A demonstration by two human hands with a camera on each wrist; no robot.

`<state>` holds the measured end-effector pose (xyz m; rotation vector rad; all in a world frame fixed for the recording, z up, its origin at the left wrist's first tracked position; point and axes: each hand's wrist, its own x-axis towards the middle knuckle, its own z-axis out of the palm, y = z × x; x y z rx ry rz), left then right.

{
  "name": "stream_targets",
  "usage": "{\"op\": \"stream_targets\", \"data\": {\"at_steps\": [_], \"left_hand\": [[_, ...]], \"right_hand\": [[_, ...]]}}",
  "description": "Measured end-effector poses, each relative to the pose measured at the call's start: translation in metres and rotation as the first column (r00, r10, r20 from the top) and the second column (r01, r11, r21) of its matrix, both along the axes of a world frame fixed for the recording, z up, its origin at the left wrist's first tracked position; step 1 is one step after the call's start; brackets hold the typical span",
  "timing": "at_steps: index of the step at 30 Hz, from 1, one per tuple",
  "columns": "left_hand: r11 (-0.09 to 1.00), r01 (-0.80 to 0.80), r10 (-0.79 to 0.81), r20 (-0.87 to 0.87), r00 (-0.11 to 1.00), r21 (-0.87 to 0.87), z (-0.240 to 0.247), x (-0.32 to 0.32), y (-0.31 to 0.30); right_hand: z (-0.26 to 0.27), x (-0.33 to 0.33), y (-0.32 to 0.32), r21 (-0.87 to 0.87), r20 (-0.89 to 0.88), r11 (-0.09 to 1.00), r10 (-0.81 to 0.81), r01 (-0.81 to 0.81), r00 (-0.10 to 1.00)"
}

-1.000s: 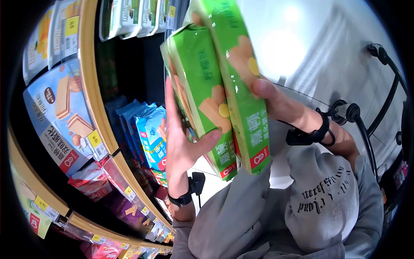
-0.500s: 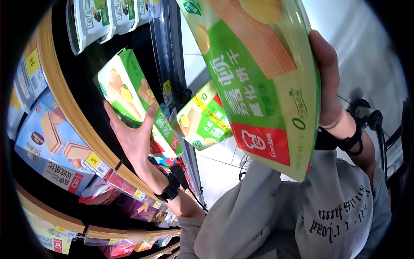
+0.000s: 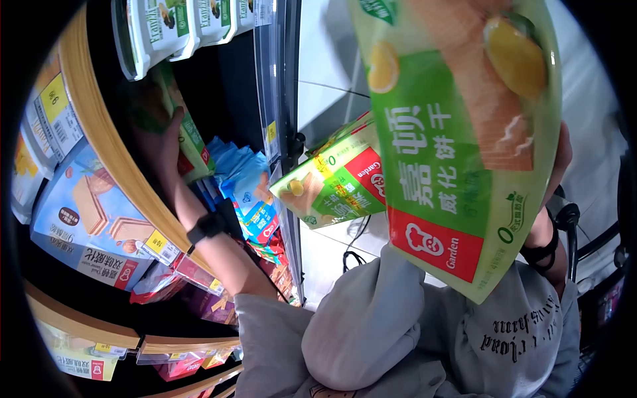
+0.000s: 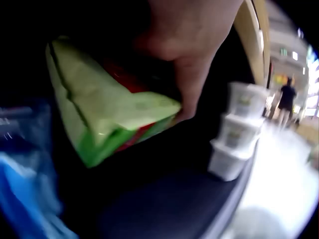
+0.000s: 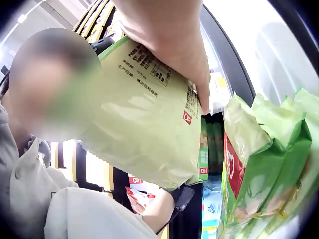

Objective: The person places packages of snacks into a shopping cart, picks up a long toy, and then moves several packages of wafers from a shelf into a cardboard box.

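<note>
My left hand (image 3: 164,142) is inside the dark shelf bay, gripping a green wafer pack (image 3: 189,136). In the left wrist view its thumb lies along one end of that pack (image 4: 94,94), while the other fingers are hidden. My right hand (image 3: 561,162) holds a large green lemon wafer pack (image 3: 424,166) by its far edge, the printed front towards the head camera. The right wrist view shows the pale back of this pack (image 5: 144,114) beneath the hand (image 5: 172,45). Between the hands, more green wafer packs (image 3: 338,179) stand with yellow tape around them.
White tubs (image 3: 172,26) line the shelf at the top left. Blue packs (image 3: 245,192) sit below the left hand's pack. A wooden shelf edge (image 3: 126,146) runs beside the left forearm, with a blue wafer pack (image 3: 93,212) outside it. A dark upright (image 3: 282,99) bounds the bay.
Two packs held side by side have been parted. My left hand has carried one leftward, deep into the shelf bay. The right hand's pack has turned face-on and shifted right.
</note>
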<state>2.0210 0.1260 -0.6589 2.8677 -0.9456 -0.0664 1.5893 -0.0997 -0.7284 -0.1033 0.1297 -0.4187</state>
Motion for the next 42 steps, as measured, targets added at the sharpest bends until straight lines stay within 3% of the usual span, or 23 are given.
{"op": "stream_targets", "data": {"at_steps": [1,3,5,13,16,19,22,27,32,34,36,37,39,40,41,42], "left_hand": [[0.991,0.116,-0.127,0.184,0.975,0.068,-0.01,0.013,0.007],[0.981,0.164,-0.186,0.272,0.944,0.101,-0.021,0.026,0.011],[0.967,0.217,-0.251,0.368,0.895,0.13,-0.034,0.045,0.012],[0.986,0.102,-0.08,0.161,0.984,-0.134,-0.066,0.185,0.083],[0.974,0.12,-0.106,0.078,0.991,-0.191,-0.085,0.199,0.093],[0.984,0.022,0.004,0.141,0.99,-0.18,-0.084,0.204,0.099],[0.983,0.016,0.013,0.153,0.988,-0.182,-0.084,0.199,0.098],[0.984,0.013,0.017,0.164,0.986,-0.177,-0.083,0.196,0.103],[0.984,0.001,0.03,0.171,0.985,-0.179,-0.081,0.191,0.095],[0.985,-0.006,0.036,0.173,0.984,-0.173,-0.081,0.185,0.093],[0.988,-0.01,0.038,0.183,0.982,-0.156,-0.082,0.176,0.088],[0.991,-0.017,0.044,0.204,0.978,-0.135,-0.083,0.169,0.085],[0.995,-0.07,0.09,0.308,0.947,-0.076,-0.081,0.145,0.073],[0.989,-0.13,0.147,0.379,0.914,-0.07,-0.075,0.13,0.06],[0.985,-0.139,0.167,0.359,0.918,-0.103,-0.073,0.111,0.041],[0.996,0.028,0.009,0.416,0.91,-0.083,-0.065,0.092,0.021]], "right_hand": [[0.0,-0.002,-0.004,-0.012,-0.004,1.0,-0.01,0.01,1.0],[0.002,-0.004,-0.007,-0.031,-0.011,0.999,-0.03,0.03,0.999],[0.006,-0.005,-0.01,0.07,-0.026,0.994,-0.08,0.081,0.996],[0.006,-0.004,-0.013,-0.016,-0.057,0.99,-0.143,0.142,0.988],[0.005,-0.008,-0.002,-0.058,-0.08,0.985,-0.165,0.161,0.983],[0.001,-0.012,0.002,-0.113,-0.118,0.977,-0.196,0.183,0.973],[-0.007,-0.017,0.006,-0.194,-0.184,0.959,-0.241,0.205,0.953],[-0.04,-0.06,0.016,-0.596,-0.47,0.791,-0.484,0.14,0.738],[-0.043,-0.085,0.011,-0.761,-0.507,0.647,-0.641,0.048,0.576],[-0.032,-0.068,0.012,-0.773,-0.506,0.633,-0.646,0.031,0.571],[-0.014,-0.041,0.01,-0.803,-0.168,0.563,-0.531,0.198,0.83],[-0.041,-0.06,0.027,-0.888,-0.363,0.459,-0.699,-0.002,0.616],[-0.042,-0.035,0.034,-0.738,-0.294,0.653,-0.54,0.171,0.789],[-0.03,-0.021,0.027,-0.418,-0.29,0.872,-0.393,0.254,0.872],[-0.017,-0.005,0.022,-0.031,-0.229,0.966,-0.257,0.257,0.939],[-0.009,0.007,0.017,0.076,-0.194,0.986,-0.132,0.149,0.972]]}}
